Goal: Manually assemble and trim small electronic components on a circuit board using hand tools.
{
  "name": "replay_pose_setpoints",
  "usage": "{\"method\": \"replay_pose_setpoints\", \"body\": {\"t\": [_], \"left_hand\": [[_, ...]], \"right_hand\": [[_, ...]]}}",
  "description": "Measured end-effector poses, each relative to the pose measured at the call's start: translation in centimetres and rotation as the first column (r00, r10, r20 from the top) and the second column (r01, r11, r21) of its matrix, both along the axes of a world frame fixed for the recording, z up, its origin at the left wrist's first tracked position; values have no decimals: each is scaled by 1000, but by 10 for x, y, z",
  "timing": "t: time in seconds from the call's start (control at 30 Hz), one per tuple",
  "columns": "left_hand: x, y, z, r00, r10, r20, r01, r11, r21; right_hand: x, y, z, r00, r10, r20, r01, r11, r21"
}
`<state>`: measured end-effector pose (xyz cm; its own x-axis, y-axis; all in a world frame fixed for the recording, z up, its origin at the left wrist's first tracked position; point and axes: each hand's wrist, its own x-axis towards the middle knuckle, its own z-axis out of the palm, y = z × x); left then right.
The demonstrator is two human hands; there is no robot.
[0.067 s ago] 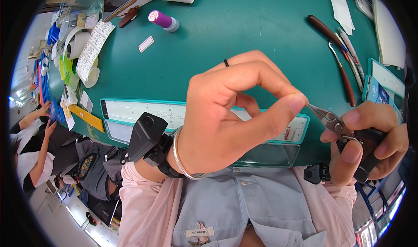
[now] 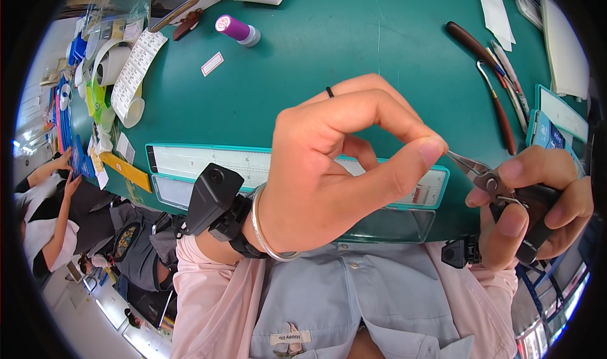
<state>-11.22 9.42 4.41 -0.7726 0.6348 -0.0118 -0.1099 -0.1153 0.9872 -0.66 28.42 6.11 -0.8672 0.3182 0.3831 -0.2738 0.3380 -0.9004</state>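
My left hand (image 2: 335, 169) is raised over the near part of the table, thumb and forefinger pinched together. Whatever lies between those fingertips is too small to make out. In my right hand (image 2: 537, 201) is a pair of needle-nose pliers (image 2: 485, 180) with dark handles, my fingers wrapped round them. The tips of the pliers meet the pinched fingertips of my left hand. Beneath my left hand lies a long, shallow teal-rimmed case (image 2: 208, 161) with a white inside, partly hidden by the wrist. Small red pieces (image 2: 422, 194) sit near its right end.
On the green tabletop (image 2: 329, 43) stand a purple stamp (image 2: 237, 30) and a small label (image 2: 212, 63). To the right lie hooked tools (image 2: 499, 106), pens (image 2: 512, 84) and another teal case (image 2: 559, 115). Label strips (image 2: 136, 71) cover the left side; another person's arms (image 2: 60, 194) show beyond.
The right hand and pliers have shifted very slightly. Otherwise both hands keep their pose, with the left still pinched at the pliers' tips.
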Motion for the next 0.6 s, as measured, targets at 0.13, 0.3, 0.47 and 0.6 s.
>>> {"method": "replay_pose_setpoints", "body": {"t": [0.13, 0.3, 0.47, 0.6], "left_hand": [[1, 1, 3, 1000, 2, 22, -2, 1000, 3], [1, 3, 5, 998, -5, 65, 4, 1000, 16], [0, 2, 4, 995, 27, 100, -29, 999, 20], [1, 4, 4, 990, 15, 141, -21, 999, 43]], "right_hand": [[1, 8, 3, 999, -3, 40, 4, 999, -38], [-1, 10, 8, 997, -38, 72, 36, 999, 28], [-10, 10, 1, 999, 35, 17, -34, 999, -37], [-8, 13, 2, 999, 10, 42, -10, 1000, -4]]}}
